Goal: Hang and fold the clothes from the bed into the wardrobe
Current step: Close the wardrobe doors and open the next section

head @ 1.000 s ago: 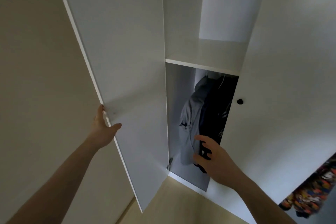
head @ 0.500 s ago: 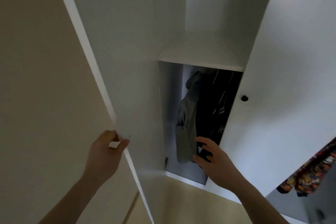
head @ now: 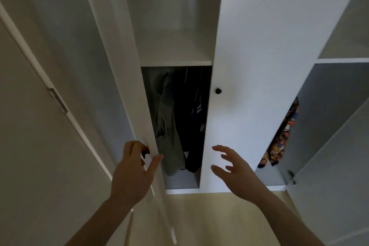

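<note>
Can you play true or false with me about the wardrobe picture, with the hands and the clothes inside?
1. The left hand grips the edge of the left door. True.
2. The right hand holds a shirt. False: it holds nothing, and its fingers are spread.
3. A grey garment and a dark garment hang inside. True.
4. The black knob is on the left door. False: it is on the middle door.
5. Colourful patterned clothing hangs in the right-hand compartment. True.
</note>
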The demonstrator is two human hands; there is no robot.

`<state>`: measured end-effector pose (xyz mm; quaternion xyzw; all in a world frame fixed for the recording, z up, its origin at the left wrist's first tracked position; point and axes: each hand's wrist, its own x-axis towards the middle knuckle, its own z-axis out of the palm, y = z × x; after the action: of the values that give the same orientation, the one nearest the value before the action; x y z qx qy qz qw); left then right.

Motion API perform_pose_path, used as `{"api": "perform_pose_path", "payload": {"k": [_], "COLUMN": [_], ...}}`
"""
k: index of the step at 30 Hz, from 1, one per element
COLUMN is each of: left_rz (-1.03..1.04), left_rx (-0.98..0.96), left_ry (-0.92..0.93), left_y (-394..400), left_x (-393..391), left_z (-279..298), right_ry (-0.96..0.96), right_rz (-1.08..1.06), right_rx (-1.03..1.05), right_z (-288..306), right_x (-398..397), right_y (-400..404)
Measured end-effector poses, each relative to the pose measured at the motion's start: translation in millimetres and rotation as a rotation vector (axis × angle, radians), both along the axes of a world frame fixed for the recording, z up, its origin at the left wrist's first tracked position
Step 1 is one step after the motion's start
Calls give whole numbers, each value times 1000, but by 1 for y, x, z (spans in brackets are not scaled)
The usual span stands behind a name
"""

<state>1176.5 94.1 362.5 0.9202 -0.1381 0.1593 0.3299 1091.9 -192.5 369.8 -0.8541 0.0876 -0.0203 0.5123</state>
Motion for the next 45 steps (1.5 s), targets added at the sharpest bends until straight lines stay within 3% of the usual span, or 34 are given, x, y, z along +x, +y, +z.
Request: {"api": "perform_pose_path", "payload": {"k": [15, 21, 29, 34, 41, 45], "left_rz": [-90, 6, 272, 385, 467, 449], "left_rx": [318, 251, 46, 46, 67, 131], "left_ry": [108, 96, 39, 40, 82, 101], "left_y": [-124, -152, -86, -28, 45, 67], "left_x": [63, 67, 14, -17, -28, -24], "left_z": [31, 34, 3, 1, 4, 11], "right_ry": [-51, -44, -29, -42, -121, -111], "right_rz": [-113, -78, 131, 273, 243, 118], "right_rx": [-31, -35, -32, -93, -329, -300], "right_z": [20, 21, 12, 13, 23, 24], "right_x": [-31, -29, 2, 41, 125, 157], "right_y": [-111, -153, -131, -90, -57, -51]}}
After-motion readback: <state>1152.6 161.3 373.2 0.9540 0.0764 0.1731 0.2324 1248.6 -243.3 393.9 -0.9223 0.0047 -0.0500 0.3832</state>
